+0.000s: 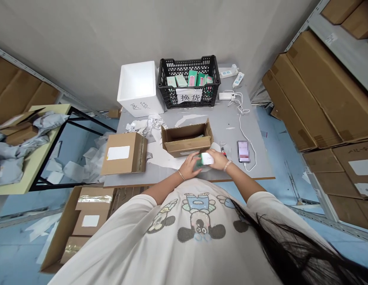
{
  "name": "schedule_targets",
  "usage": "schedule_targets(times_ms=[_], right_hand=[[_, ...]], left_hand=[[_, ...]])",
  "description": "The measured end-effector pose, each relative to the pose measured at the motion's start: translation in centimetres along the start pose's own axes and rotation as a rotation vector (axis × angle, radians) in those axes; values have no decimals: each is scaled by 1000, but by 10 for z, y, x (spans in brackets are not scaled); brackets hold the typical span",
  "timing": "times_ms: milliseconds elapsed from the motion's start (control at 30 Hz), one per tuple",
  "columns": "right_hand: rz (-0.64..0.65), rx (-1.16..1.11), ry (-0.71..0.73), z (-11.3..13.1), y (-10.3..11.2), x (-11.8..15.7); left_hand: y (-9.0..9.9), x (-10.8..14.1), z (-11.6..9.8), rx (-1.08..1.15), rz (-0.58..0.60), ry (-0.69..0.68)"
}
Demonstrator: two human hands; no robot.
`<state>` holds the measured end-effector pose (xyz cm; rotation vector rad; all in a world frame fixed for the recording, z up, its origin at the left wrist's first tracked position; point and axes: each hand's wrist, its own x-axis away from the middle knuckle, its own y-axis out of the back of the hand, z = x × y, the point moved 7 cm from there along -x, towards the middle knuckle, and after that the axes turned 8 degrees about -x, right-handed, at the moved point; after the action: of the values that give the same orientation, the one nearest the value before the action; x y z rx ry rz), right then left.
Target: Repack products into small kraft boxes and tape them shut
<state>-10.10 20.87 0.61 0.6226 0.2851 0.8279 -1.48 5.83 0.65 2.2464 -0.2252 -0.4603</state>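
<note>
White-and-green item point(207, 159) is held over the tabletop point(258, 158), gripped between the left hand point(188, 165) and right hand point(218, 159), fingers closed around it, forearms angled inward. Open cardboard carton point(186, 138) sits just above the hands in frame. Black plastic crate point(188, 81) and white foam box point(138, 89) stand at top centre; smartphone point(243, 151) lies right.
</note>
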Motion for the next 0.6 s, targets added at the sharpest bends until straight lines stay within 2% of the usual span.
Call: schedule_targets(times_ms=[100,200,267,333,433,500,600], right_hand=[[-282,-191,-184,-39,20,28],[-496,-532,-363,-75,19,62],[-560,-762,-441,-86,7,80],[-579,-938,-502,-86,-6,93],[-595,-1103,-545,-74,-12,106],[-610,-1172,-523,-61,-8,111],[-634,-1245,-432,-42,4,113]], left_hand=[[-15,11,37,124,-22,287],[-53,30,71,348,110,668],[-75,34,73,528,201,771],[-79,29,67,636,193,760],[-51,16,53,610,71,724],[-19,7,36,557,1,656],[36,-5,-4,420,-75,451]])
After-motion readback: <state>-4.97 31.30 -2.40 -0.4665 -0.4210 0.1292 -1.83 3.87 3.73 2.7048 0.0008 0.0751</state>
